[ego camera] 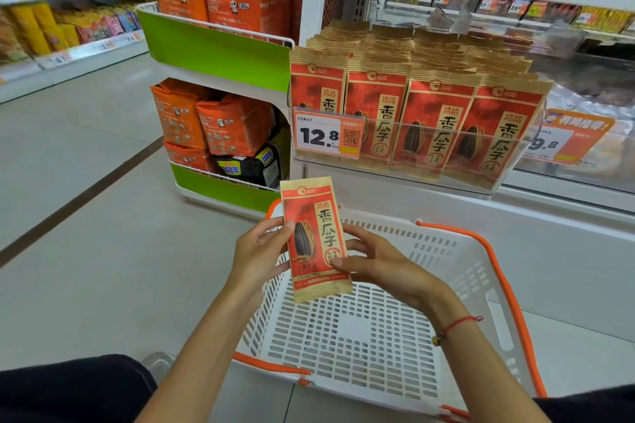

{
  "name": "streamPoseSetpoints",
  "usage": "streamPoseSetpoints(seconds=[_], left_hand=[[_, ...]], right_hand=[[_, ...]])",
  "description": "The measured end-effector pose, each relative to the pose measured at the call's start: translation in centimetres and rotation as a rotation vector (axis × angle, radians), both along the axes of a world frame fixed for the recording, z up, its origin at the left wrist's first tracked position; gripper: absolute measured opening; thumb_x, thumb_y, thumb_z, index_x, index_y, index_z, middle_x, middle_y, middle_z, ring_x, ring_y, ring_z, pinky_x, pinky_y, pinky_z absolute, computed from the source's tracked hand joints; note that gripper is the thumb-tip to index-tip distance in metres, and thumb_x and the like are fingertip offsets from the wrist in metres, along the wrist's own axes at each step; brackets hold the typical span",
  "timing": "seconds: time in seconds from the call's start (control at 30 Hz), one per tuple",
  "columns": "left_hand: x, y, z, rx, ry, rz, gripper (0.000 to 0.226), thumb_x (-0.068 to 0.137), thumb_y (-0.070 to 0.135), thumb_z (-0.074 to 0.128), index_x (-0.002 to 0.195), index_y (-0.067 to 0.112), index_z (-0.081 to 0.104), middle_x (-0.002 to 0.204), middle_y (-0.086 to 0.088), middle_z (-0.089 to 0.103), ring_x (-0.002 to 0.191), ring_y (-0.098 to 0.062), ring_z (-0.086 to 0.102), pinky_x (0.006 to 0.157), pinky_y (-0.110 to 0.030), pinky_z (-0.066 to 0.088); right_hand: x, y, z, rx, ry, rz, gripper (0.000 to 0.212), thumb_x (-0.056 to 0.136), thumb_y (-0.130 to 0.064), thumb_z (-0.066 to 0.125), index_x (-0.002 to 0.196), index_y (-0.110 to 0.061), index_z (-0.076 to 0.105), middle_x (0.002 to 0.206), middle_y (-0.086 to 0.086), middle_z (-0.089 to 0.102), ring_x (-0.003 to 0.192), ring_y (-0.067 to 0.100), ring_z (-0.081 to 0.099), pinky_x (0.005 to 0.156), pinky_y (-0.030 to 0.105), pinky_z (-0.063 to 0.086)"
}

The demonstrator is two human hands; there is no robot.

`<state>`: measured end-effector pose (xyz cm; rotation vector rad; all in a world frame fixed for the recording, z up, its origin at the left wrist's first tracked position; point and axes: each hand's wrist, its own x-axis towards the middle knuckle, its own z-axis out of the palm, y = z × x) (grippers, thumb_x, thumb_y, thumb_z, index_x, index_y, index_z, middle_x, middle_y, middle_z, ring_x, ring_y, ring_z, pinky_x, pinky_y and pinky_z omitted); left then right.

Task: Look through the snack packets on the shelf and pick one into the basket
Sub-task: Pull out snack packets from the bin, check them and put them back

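Observation:
A red and tan sunflower seed packet stands upright above the far left corner of the white basket. My left hand grips its left edge, thumb on the front. My right hand pinches its lower right edge, thumb on the front. The basket has orange handles and its slotted bottom shows nothing in it. Rows of the same packets fill a clear bin on the shelf just beyond, behind a 12.8 price tag.
A green and white side rack with orange bags stands to the left of the shelf. Further shelves of snacks line the far left aisle. Grey floor lies open to the left. My dark-clad knees show at the bottom corners.

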<state>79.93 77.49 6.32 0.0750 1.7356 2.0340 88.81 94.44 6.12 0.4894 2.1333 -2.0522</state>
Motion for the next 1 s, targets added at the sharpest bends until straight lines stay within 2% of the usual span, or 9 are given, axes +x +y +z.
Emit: streamPoseSetpoints(seconds=[0.17,0.43,0.57,0.67,0.73,0.77,0.83,0.9,1.0], left_hand=[[-0.3,-0.2,-0.1,-0.008,-0.042,-0.025,0.011,0.09,0.025,0.066,0.1,0.021,0.066,0.09,0.004,0.072,0.083,-0.007,0.068,0.057,-0.021,0.055],[0.3,0.6,-0.4,0.01,-0.013,-0.029,0.003,0.09,0.022,0.067,0.091,0.023,0.065,0.067,0.013,0.071,0.061,0.004,0.068,0.048,-0.015,0.051],[1.0,1.0,-0.3,0.026,-0.007,-0.025,0.007,0.091,0.017,0.066,0.086,0.021,0.063,0.077,0.006,0.069,0.055,0.005,0.066,0.044,-0.013,0.049],[1.0,0.9,-0.7,-0.009,0.018,0.015,0.003,0.091,0.022,0.066,0.093,0.022,0.063,0.094,0.002,0.069,0.068,0.002,0.068,0.053,-0.015,0.051],[0.8,0.9,-1.6,-0.161,0.148,0.08,0.019,0.09,0.029,0.067,0.106,0.022,0.061,0.116,0.0,0.063,0.092,-0.006,0.063,0.069,-0.019,0.048],[0.8,0.9,-1.8,-0.279,0.249,0.108,0.023,0.089,0.032,0.067,0.11,0.024,0.058,0.121,0.002,0.057,0.1,-0.009,0.058,0.07,-0.018,0.044],[1.0,0.9,-1.5,-0.433,0.424,0.1,0.022,0.089,0.037,0.066,0.108,0.028,0.058,0.119,0.007,0.053,0.102,-0.011,0.056,0.062,-0.012,0.039],[1.1,1.1,-0.9,-0.451,0.498,0.019,0.024,0.091,0.041,0.062,0.112,0.03,0.058,0.119,0.012,0.053,0.096,-0.007,0.058,0.057,-0.006,0.038],[1.4,1.5,0.0,-0.38,0.432,-0.114,0.037,0.091,0.05,0.055,0.124,0.034,0.052,0.116,0.016,0.056,0.097,-0.005,0.061,0.073,-0.015,0.049]], right_hand=[[0.4,0.7,0.2,-0.097,0.015,0.036,0.056,0.086,0.002,0.066,0.131,-0.028,0.05,0.118,0.011,0.063,0.107,0.023,0.067,0.091,0.033,0.055],[0.7,1.0,-0.5,-0.1,-0.019,0.008,0.06,0.084,0.007,0.066,0.13,-0.028,0.05,0.119,0.019,0.064,0.105,0.03,0.068,0.09,0.039,0.056],[1.0,1.2,-1.1,-0.088,-0.029,-0.003,0.059,0.082,0.007,0.068,0.125,-0.031,0.053,0.119,0.02,0.064,0.106,0.034,0.067,0.095,0.047,0.053],[1.0,1.1,-1.0,-0.078,0.001,-0.029,0.06,0.08,0.008,0.07,0.125,-0.029,0.054,0.109,0.013,0.068,0.102,0.031,0.069,0.092,0.044,0.055],[0.9,0.9,-0.9,-0.042,0.032,-0.055,0.062,0.079,0.008,0.071,0.126,-0.028,0.054,0.107,0.01,0.068,0.097,0.027,0.07,0.088,0.039,0.057],[0.7,0.8,-0.7,-0.012,0.053,-0.063,0.063,0.078,0.007,0.073,0.126,-0.029,0.054,0.108,0.011,0.067,0.094,0.025,0.07,0.087,0.037,0.057],[0.4,0.2,-0.3,0.084,0.107,-0.078,0.064,0.077,0.004,0.076,0.125,-0.031,0.052,0.111,0.012,0.063,0.089,0.02,0.069,0.083,0.032,0.058],[0.1,-0.5,0.2,0.192,0.173,-0.104,0.065,0.077,0.002,0.076,0.121,-0.036,0.049,0.109,0.006,0.06,0.086,0.015,0.066,0.077,0.029,0.059],[-0.3,-1.9,0.9,0.28,0.24,-0.092,0.064,0.078,0.001,0.075,0.114,-0.04,0.042,0.113,-0.005,0.054,0.091,0.015,0.061,0.064,0.03,0.059]])
